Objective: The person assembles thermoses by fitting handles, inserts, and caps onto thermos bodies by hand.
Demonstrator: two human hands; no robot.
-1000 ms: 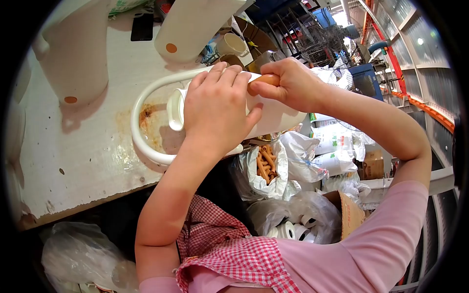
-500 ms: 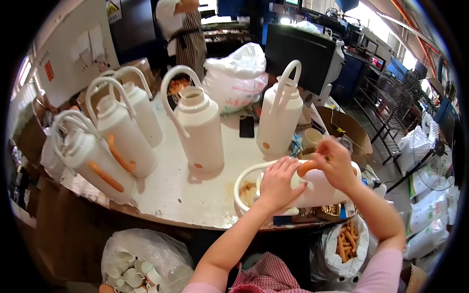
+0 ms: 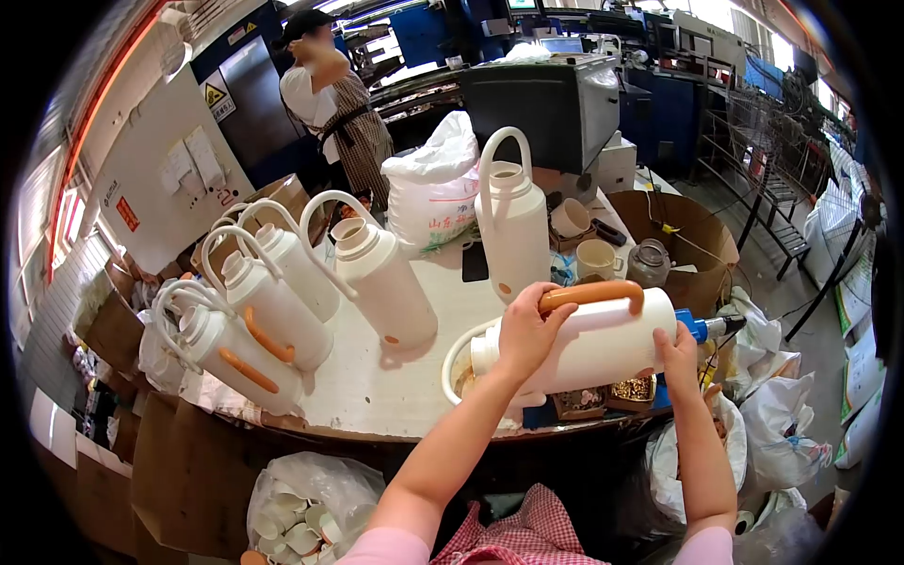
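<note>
With the desk (image 3: 372, 400) as the dial, two cream-white cylindrical flasks with curved orange side handles (image 3: 266, 315) stand at nine o'clock, one just beside the other, their white hoop handles raised. At seven o'clock, below the edge, a clear plastic bag (image 3: 353, 496) holds white curved pieces. A person in a striped apron (image 3: 363, 141) stands beyond eleven-thirty. A cream-white open-necked flask (image 3: 394, 292) stands near the dial's centre; toward one o'clock lie a flat black phone (image 3: 474, 262) and, just beside it, an upright white flask (image 3: 514, 231).

At three o'clock the left hand (image 3: 527, 331) holds the neck end of a sideways cream-white flask (image 3: 603, 350), its fingers bent around the shoulder and touching the front end of a glossy orange handle (image 3: 598, 294). The right hand (image 3: 676, 356) holds the base end, thumb against the wall, other fingers mostly hidden. A blue power tool (image 3: 697, 326) shows just beyond that base.
</note>
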